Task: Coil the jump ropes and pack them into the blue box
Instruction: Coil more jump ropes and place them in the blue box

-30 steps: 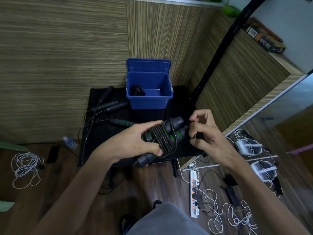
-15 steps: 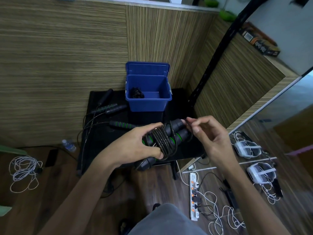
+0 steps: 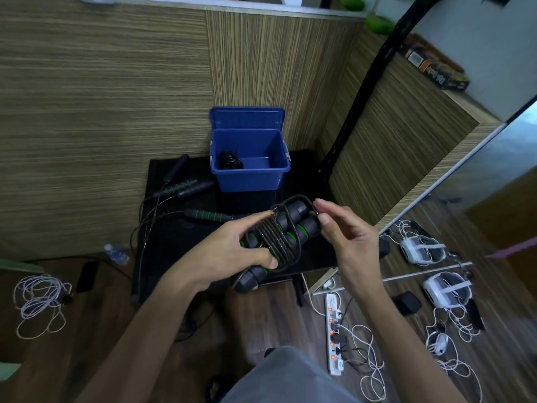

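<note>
**Right hand lifts the cord's last loop over the handle ends**

Since a second ago the right hand [image 3: 353, 241] has come off the far side of the bundle, where it was closed near the handle tips, and risen; its thumb and forefinger now pinch a free loop of thin black cord arching over the upper handle ends. The left hand [image 3: 232, 251] has stayed clenched around the bundle, which has tilted slightly more upright.

That bundle is a coiled black jump rope with green-ringed foam handles [image 3: 276, 238]: two stubby cylindrical grips lie side by side, with glossy cord wound crosswise around their middle in tight, parallel turns. Smooth dark end caps poke out above the right fingers and below the left palm. It is held in the air over the near edge of the matte black worktop [image 3: 174, 242].

Behind it on the worktop stands the open blue plastic box [image 3: 250, 175], rectangular with a hinged lid tipped back against the striped wood-grain wall panel [image 3: 101, 97]. A dark coil of rope [image 3: 231, 162] rests in the box's left rear corner. Left of the box lie loose jump ropes with black handles [image 3: 186, 186], some ribbed green, their cords trailing off the worktop's left edge. One more green-banded handle [image 3: 207, 215] lies just beyond the left knuckles.
</note>
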